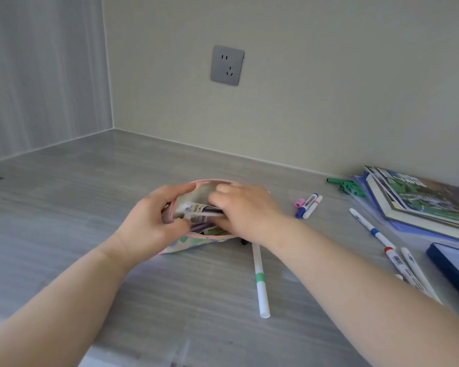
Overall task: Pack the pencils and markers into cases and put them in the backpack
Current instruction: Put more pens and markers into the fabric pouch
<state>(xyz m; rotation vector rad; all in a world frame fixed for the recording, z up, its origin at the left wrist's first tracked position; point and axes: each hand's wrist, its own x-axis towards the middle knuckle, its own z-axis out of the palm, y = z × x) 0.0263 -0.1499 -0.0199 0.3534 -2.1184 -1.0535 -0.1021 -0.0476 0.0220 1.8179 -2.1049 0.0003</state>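
Grey surface (90, 207) under me, two books (419, 200) stacked far right, and one pale patterned pencil case (196, 243) with pink trim gaping open at centre between both my hands. My left hand (154, 221) has its grip clamped on the case's left rim, my right hand (247, 210) grips a white marker (204, 214) lying across the mouth above the pens inside. One green-banded marker (260, 279) lies just beside my right wrist; two markers (309, 206) sit near a pink cap (299, 202), three more further right.
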